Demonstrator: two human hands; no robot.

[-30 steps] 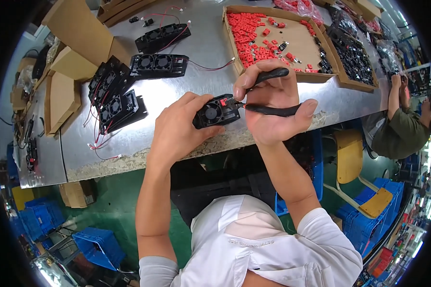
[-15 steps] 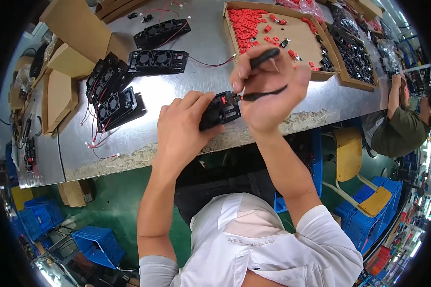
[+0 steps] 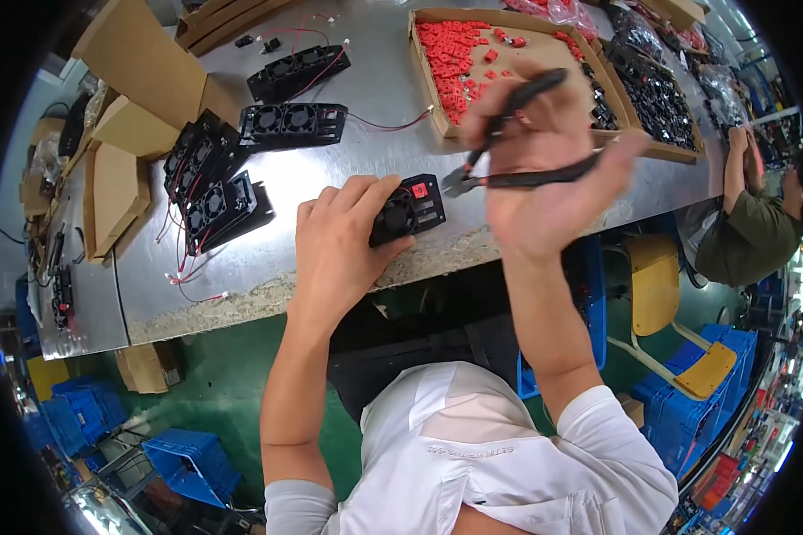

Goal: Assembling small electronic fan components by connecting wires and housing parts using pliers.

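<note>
My left hand [image 3: 341,234] is wrapped round a black fan bracket [image 3: 430,210] near the table's front edge, thumb on the near side and fingers over the top. A red square piece [image 3: 420,190] sits in the bracket's right end. To the right, my right hand [image 3: 544,178], smeared by motion, holds black-handled pliers [image 3: 544,176]. Their handles are spread, and the metal jaws [image 3: 458,182] point left, a small gap away from the bracket. Part of the bracket is hidden under my left hand.
Several other fan brackets [image 3: 293,123] with thin red and black leads lie at the left. A cardboard tray of red pieces [image 3: 446,53] stands behind my right hand, with a box of black parts [image 3: 656,98] beside it. A co-worker's arm [image 3: 736,178] shows far right.
My right hand has moved right with the pliers, off the bracket's end, and the handles have spread wider. My left hand keeps its hold on the bracket.
</note>
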